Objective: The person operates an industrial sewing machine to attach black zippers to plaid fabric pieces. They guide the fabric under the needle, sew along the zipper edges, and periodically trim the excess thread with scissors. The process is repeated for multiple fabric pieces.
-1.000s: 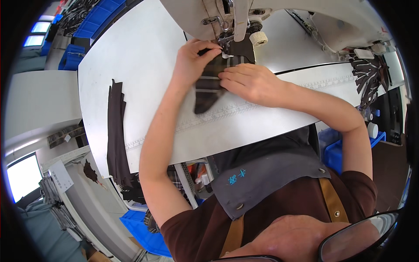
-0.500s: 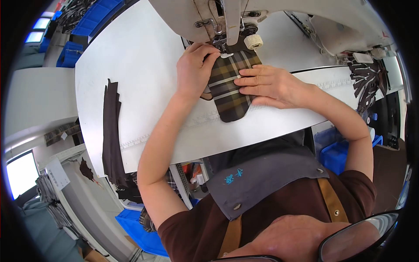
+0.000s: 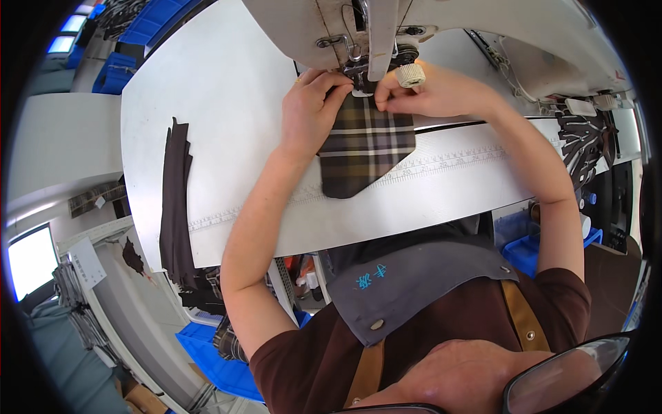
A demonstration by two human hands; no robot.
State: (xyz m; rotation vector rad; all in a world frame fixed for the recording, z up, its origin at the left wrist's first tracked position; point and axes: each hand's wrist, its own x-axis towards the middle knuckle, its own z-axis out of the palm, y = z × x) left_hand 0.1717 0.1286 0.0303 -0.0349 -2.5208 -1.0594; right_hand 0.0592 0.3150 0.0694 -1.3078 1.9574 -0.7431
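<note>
A plaid fabric piece (image 3: 367,153) in brown, olive and white lies on the white table, its far end under the needle area of the sewing machine (image 3: 462,24). My left hand (image 3: 305,114) pinches the piece's far left edge between thumb and forefinger, close beside the presser foot. My right hand (image 3: 434,93) is closed at the far right edge of the same piece, thumb and fingertips together, just below the white ribbed knob (image 3: 409,75). The knob partly covers this hand. The near end of the fabric hangs loose, flat and slanted at its right corner.
A bundle of dark fabric strips (image 3: 176,207) lies along the table's left side. A printed ruler scale (image 3: 448,160) runs across the tabletop. Another bunch of dark strips (image 3: 583,141) is at the right end. Blue bins (image 3: 207,355) stand below the table.
My right hand has lifted from flat on the fabric and moved up to a pinch near the presser foot. The plaid piece has turned, its near end swinging left. My left hand stays about in place.
</note>
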